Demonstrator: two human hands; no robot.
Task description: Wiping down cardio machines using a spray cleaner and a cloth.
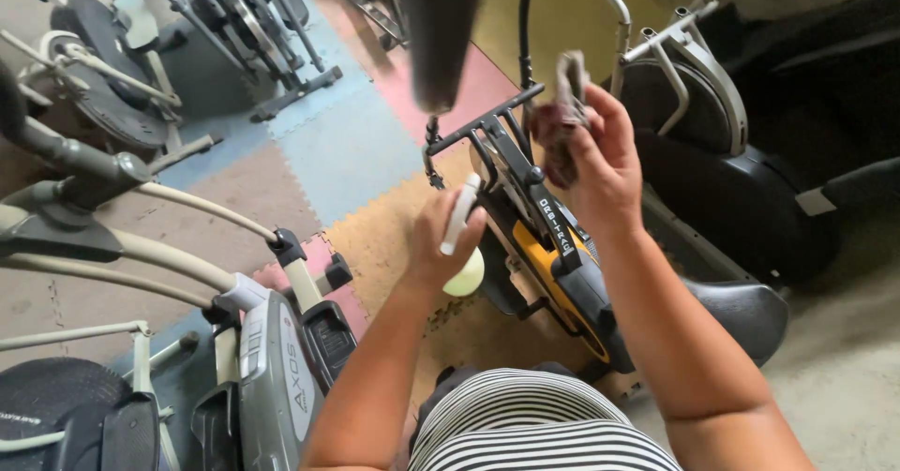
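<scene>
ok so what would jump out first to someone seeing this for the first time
The two raised hands in the middle: the left hand grips a pale spray bottle, and the right hand holds a dark red cloth up by the handlebar of a black and yellow exercise bike. Around them, more exercise machines stand on coloured foam floor tiles.

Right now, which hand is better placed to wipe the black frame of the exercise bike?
Probably the right hand: it holds the dark red cloth raised close above the bike's black frame. The left hand is occupied with a spray bottle, lower and beside the frame.
</scene>
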